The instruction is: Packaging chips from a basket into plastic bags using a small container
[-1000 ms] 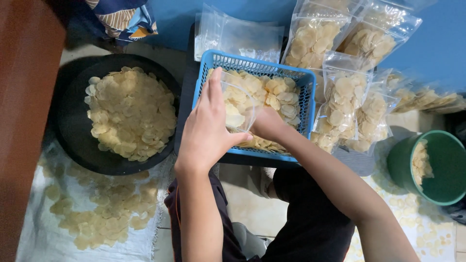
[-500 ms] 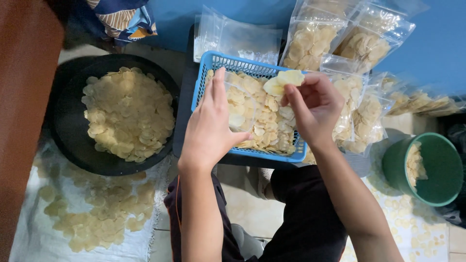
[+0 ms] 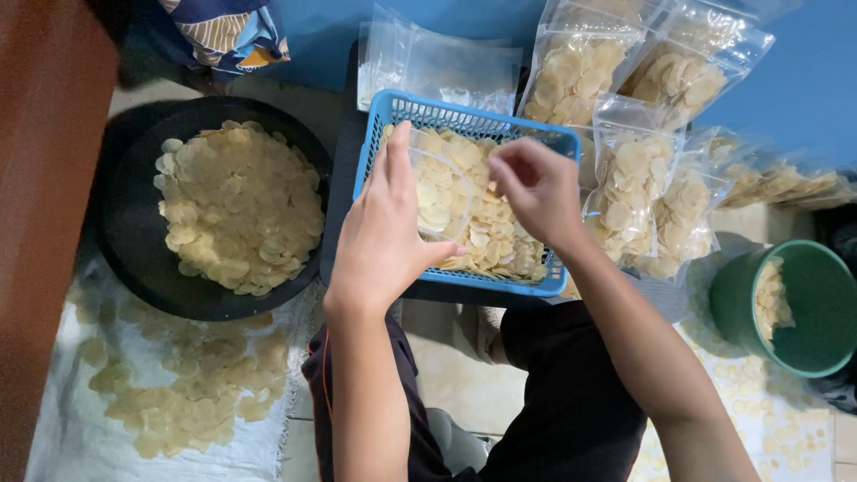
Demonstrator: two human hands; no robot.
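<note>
Holding a small clear plastic bag (image 3: 444, 192) open over the blue basket (image 3: 464, 116), we have our left hand (image 3: 384, 236) curled round the bag's side, fingers closed on the film. Taking the basket as our landmark and reading from the left: well to its left sits a black round pan (image 3: 134, 268) heaped with pale crackers (image 3: 239, 205), and below that pan a white cloth (image 3: 62, 428) on the floor carries more scattered crackers. Inside the basket lie the same thin, pale discs. Our right hand (image 3: 536, 187) hovers over the basket's middle, just beside the bag's mouth, with fingertips pinched together; whether they grip a cracker we cannot tell. To the right of the basket stand filled clear bags (image 3: 634, 196), packed close, and further right a green bucket (image 3: 803, 312) with a few crackers.

We judge the bag very light, limp and a little slippery, so it wants holding near its rim, where the mouth can be kept wide. The crackers look dry, stiff and brittle; they are best taken loosely in small pinches or by the flat, without squeezing.
</note>
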